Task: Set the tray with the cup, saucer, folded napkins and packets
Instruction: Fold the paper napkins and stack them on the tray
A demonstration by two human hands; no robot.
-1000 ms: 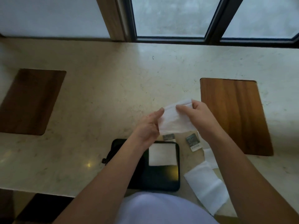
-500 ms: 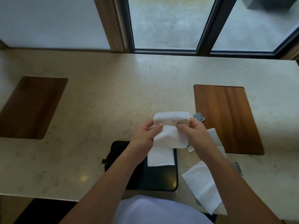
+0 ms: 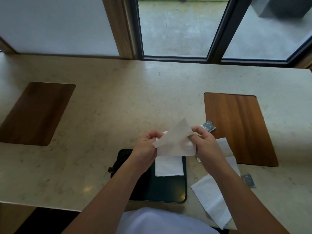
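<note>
Both hands hold a white napkin (image 3: 175, 142) in the air above the black tray (image 3: 167, 191). My left hand (image 3: 146, 144) pinches its left edge and my right hand (image 3: 202, 141) pinches its right side, with one corner standing up as a triangle. A folded white napkin (image 3: 168, 166) lies on the tray's far part. Unfolded napkins (image 3: 214, 198) lie on the counter right of the tray. One grey packet (image 3: 209, 126) rests by the right wooden inlay, another grey packet (image 3: 248, 180) lies near my right forearm. No cup or saucer is in view.
The pale stone counter (image 3: 118, 107) has a dark wooden inlay on the left (image 3: 33, 114) and another on the right (image 3: 236, 127). A window with dark frames (image 3: 217, 31) runs along the far edge. The counter's near edge is by my body.
The napkin in my hands has changed from a rolled-over fold to a flap raised as a triangle. The view has tilted up slightly; the hands stay above the tray.
</note>
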